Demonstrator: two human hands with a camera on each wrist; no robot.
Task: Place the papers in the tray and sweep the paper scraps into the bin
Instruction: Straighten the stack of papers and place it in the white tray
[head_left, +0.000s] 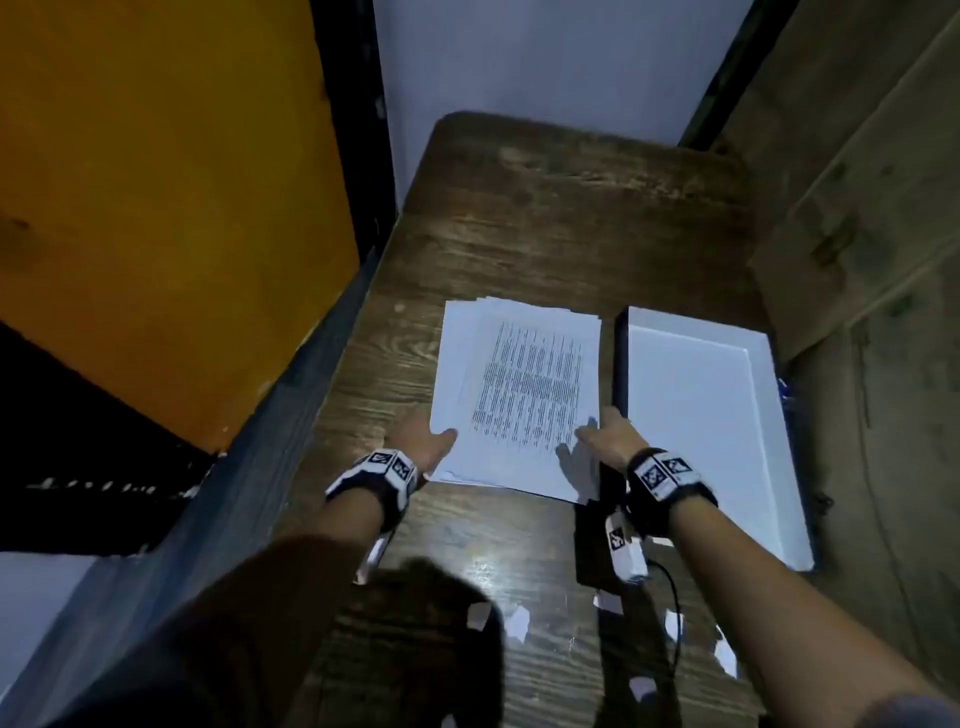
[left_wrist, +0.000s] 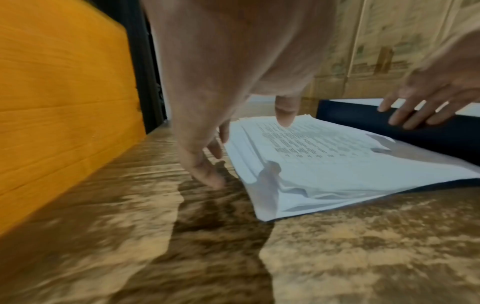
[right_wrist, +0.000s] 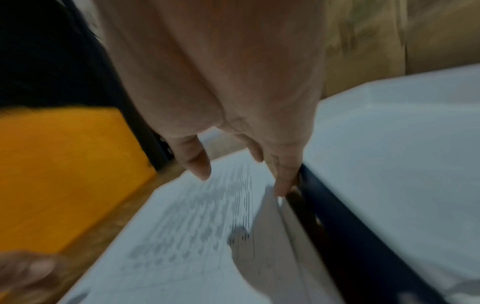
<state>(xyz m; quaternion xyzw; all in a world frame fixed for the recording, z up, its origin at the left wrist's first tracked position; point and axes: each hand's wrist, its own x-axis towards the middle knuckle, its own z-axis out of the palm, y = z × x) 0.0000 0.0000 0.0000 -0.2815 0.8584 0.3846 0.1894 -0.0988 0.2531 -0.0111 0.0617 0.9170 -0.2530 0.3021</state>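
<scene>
Progress: neither part of the task was complete. The stack of papers (head_left: 519, 395) lay on the wooden table (head_left: 571, 234), just left of the tray (head_left: 621, 358), which held nothing.

Hands: the left hand (head_left: 423, 441) was at the stack's near left edge, fingers (left_wrist: 207, 170) reaching down beside it and thumb over the top sheet. The right hand (head_left: 610, 436) was at the near right edge, between stack and tray wall, fingers relaxed. Neither had closed on the sheets; a lift looked about to begin.

Paper scraps (head_left: 517, 621): unswept, scattered along the table's near edge.

Count:
- paper stack, one; sheets too many to count
- tray, one
- scraps, about seven visible, some likely hidden by the arms
- bin, none in view
</scene>
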